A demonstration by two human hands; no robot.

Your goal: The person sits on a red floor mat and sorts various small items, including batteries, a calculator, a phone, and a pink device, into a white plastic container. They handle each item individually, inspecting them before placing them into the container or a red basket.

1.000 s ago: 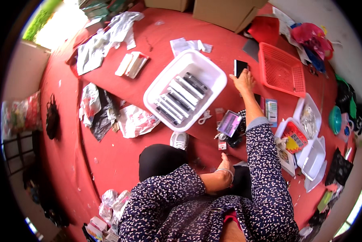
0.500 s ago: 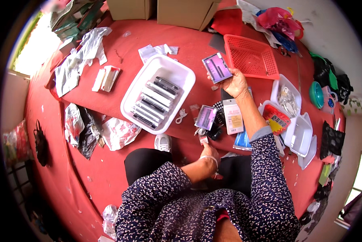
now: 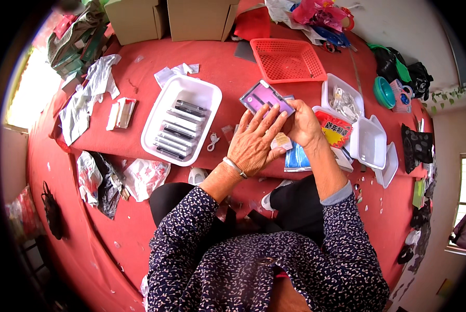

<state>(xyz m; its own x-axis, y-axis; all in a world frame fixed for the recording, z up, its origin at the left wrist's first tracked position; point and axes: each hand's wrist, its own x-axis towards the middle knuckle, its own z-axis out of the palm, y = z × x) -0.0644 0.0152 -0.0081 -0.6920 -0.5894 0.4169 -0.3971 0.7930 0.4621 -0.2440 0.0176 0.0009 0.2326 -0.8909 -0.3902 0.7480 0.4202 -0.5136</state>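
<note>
Both hands hold a small flat purple package [image 3: 263, 97] with a clear window, raised above the red table [image 3: 222, 73]. My left hand [image 3: 254, 143] spreads its fingers up over the package's near edge. My right hand [image 3: 304, 124] grips it from the right side. Left of the hands stands a white rectangular tray [image 3: 206, 93] holding several dark and silver flat packs laid side by side. A red plastic basket [image 3: 287, 59] sits just beyond the package.
White plastic containers [image 3: 369, 142] and a red-yellow packet [image 3: 335, 128] lie to the right, a blue packet [image 3: 297, 157] under my wrists. Cardboard boxes [image 3: 199, 18] stand at the far edge. Crumpled plastic bags [image 3: 84, 101] lie left; a green bowl [image 3: 383, 92] far right.
My right hand brought the purple package from near the red basket back toward me. My left hand rose from my lap and joined it on the package.
</note>
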